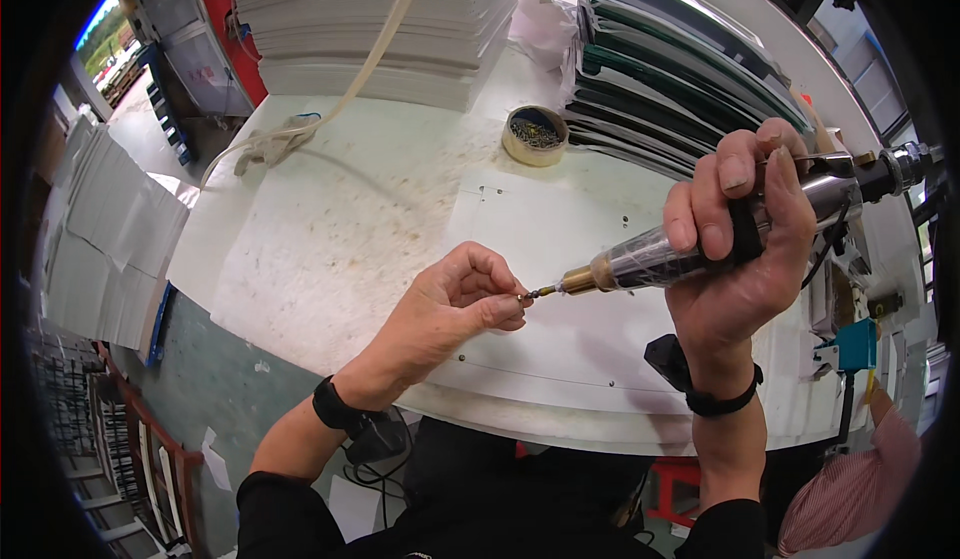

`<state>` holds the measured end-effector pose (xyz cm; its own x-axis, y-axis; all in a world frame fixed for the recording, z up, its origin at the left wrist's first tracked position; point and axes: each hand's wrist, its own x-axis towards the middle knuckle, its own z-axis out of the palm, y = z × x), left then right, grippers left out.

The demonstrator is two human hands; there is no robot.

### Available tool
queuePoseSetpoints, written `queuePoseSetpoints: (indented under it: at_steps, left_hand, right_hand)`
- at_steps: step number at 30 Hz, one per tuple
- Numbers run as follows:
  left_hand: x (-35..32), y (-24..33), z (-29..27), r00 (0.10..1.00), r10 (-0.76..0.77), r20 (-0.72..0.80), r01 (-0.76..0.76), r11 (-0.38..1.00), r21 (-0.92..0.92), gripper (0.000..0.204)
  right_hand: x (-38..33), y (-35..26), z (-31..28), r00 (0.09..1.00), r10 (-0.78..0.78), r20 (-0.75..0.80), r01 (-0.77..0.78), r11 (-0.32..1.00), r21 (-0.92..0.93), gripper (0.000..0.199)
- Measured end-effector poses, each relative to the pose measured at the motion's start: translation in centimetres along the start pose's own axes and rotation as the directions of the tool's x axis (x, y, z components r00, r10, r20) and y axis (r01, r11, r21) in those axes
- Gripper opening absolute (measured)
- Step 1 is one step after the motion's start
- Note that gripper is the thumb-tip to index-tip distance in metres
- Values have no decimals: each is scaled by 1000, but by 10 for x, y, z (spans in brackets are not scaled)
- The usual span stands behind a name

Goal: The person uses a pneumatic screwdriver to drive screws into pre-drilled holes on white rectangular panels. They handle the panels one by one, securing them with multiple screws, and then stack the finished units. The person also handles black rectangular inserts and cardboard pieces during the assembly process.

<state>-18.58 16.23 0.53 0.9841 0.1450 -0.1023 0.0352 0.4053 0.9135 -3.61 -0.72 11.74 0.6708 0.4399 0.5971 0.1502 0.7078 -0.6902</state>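
The one view comes from a fisheye camera on the wearer's head, the left of a side-by-side pair, facing steeply down and forward over the white surface point(340, 234). It sits on the wearer's side of the tub of small metal fasteners point(530, 154), close enough that the left hand point(430, 309), nearer the wearer than the tub, and the right hand point(740, 249), to its right, show large. Coverage spreads from a doorway point(122, 84) far left of the tub to a window point(860, 49) far right.
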Motion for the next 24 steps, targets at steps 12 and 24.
queuePoseSetpoints:
  at_steps: [12,24]
  left_hand:
    - [-1,-1,-5,1000,4,29,-3,1000,-13,19]
    - [-2,-1,-6,999,16,34,-15,1000,-25,19]
  right_hand:
    - [3,5,6,1000,-2,-2,2,999,46,22]
    - [3,4,3,997,-40,61,37,998,50,22]
